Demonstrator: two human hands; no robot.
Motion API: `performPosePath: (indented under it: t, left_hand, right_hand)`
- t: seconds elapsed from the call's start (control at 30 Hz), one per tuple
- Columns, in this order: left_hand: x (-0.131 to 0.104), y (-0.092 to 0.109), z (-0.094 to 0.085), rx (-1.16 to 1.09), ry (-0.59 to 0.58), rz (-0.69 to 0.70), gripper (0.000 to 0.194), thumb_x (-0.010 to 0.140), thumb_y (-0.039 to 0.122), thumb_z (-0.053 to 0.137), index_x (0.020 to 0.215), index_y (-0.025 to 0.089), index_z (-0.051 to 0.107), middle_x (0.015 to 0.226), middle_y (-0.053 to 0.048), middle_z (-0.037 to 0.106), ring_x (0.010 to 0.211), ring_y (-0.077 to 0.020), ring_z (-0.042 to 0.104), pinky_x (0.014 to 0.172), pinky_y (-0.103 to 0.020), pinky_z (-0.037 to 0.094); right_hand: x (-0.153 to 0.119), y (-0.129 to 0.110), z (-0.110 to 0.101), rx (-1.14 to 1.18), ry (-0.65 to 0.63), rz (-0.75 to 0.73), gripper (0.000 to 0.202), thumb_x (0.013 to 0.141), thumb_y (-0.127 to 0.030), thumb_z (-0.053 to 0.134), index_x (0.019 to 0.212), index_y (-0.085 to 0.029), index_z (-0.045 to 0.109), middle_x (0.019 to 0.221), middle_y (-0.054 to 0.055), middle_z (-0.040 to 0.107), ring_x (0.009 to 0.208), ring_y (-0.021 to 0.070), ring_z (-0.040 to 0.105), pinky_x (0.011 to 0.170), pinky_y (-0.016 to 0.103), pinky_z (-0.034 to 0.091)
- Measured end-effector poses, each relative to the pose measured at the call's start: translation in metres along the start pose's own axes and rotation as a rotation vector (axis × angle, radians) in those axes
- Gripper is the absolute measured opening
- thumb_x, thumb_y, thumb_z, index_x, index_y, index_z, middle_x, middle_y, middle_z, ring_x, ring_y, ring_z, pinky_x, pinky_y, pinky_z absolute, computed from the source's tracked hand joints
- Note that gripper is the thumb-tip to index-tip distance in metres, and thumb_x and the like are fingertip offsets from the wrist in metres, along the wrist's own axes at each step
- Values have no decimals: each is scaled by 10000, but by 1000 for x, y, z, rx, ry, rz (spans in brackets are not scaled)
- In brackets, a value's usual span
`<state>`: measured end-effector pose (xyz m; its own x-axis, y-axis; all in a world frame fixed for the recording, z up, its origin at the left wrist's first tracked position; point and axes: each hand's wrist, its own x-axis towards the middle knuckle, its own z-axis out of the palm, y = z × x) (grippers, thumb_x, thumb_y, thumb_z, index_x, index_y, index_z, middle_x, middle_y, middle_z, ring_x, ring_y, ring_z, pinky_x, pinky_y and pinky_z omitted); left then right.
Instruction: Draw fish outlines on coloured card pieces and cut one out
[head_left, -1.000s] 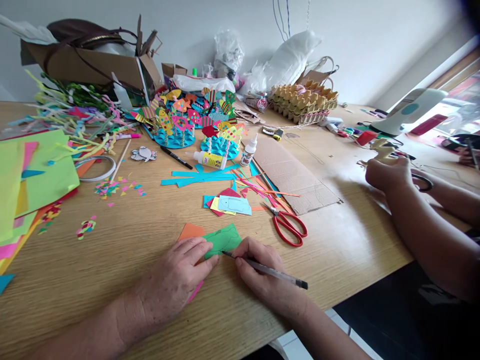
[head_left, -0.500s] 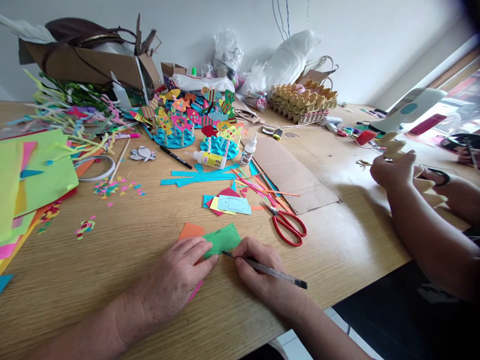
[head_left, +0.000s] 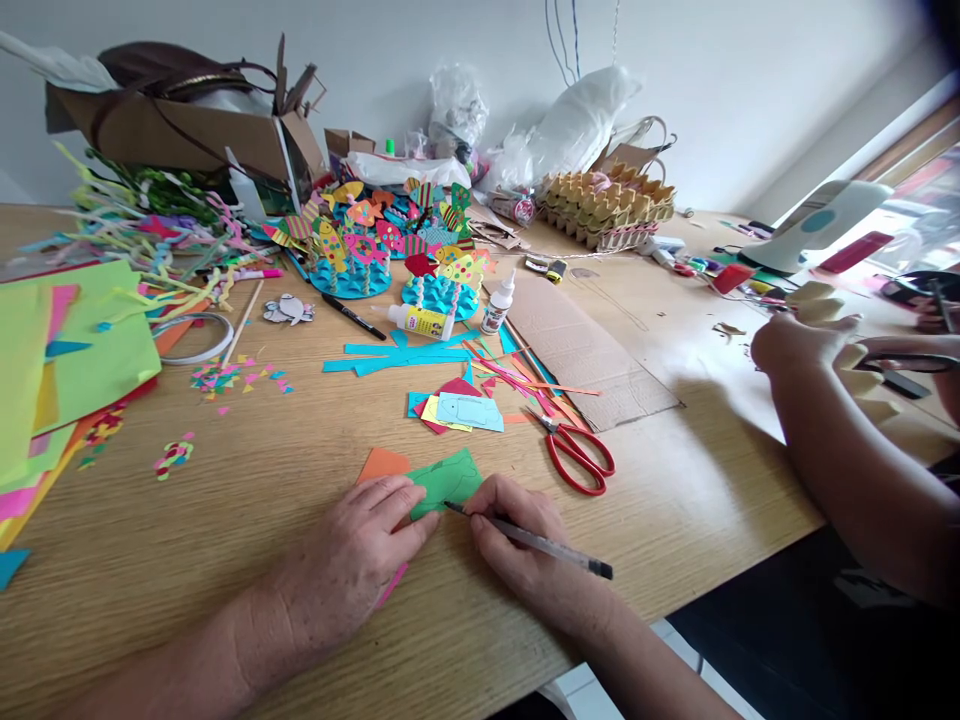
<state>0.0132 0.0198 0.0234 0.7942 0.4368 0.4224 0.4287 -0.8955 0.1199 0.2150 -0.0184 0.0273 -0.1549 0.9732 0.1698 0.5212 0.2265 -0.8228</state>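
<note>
A small piece of green paper (head_left: 450, 480) lies on the table with a thin dark outline drawn on it. My left hand (head_left: 367, 540) rests flat on its left side, fingers stretched out, pressing it down. In my right hand (head_left: 525, 535) is a pen (head_left: 544, 543) with a clear barrel and a dark end cap, its tip touching the paper's lower edge area. Orange paper (head_left: 381, 464) and a bit of pink paper (head_left: 393, 585) stick out around my left hand. Red-handled scissors (head_left: 577, 455) lie to the right, beyond my right hand.
Behind the green paper sit stacked paper cutouts (head_left: 469, 410), blue strips (head_left: 397, 353), glue bottles (head_left: 498, 303) and cardboard (head_left: 585, 345). Paper fish on blue bases (head_left: 349, 280) stand farther back. Coloured sheets (head_left: 97, 340) are at left. On the right, another person's hands (head_left: 799, 345) hold egg-carton material and scissors.
My hands and the pen have hardly moved. At right, the other person's hands and the egg-carton piece have shifted slightly, and the scissors there now show more.
</note>
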Motion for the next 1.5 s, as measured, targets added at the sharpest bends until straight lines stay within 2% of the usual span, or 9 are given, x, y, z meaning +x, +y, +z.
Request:
performPosePath:
  t: [0.5,0.63,0.8,0.93,1.1,1.5]
  left_hand:
    - [0,0,0,-6,-40,-7,336,947,89,349,1029,153,668,1003,-102,634,913,-220,587,796,-385,550]
    - [1,0,-1,-3,-24,-10,371,961,96,311,999,149,677,980,-103,639,882,-220,593,769,-381,554]
    - [0,0,-1,1,-10,-2,324,945,96,358,986,153,674,978,-92,635,873,-211,592,780,-362,548]
    - [1,0,-1,4,3,-3,375,964,102,308,983,156,678,958,-86,637,870,-205,591,786,-358,548]
    - [2,1,-1,-8,12,-7,450,997,154,236,978,139,685,958,-109,644,855,-224,599,749,-382,560]
    - [0,1,1,-27,-7,-13,439,995,152,236,1016,140,674,986,-114,638,880,-235,589,757,-406,559]
  right_hand:
    - [-1,-2,-1,10,11,25,124,724,-92,436,705,-211,463,550,-61,442,490,109,412,487,224,307]
    - [0,0,0,-12,21,-3,124,716,-91,433,705,-209,471,569,-51,462,507,112,425,497,228,314]
    - [-1,-1,-1,-38,14,5,126,713,-90,439,705,-209,479,594,-41,488,543,120,449,524,233,332]
    - [-1,-2,-2,-27,6,25,130,708,-84,438,689,-208,468,587,-47,476,537,116,443,526,230,332]
    - [0,-2,-2,-2,3,32,119,730,-97,441,699,-207,472,566,-57,445,515,111,421,512,228,320]
    - [0,-2,-2,-22,18,31,136,693,-75,429,676,-206,457,573,-51,461,518,111,439,509,226,317]
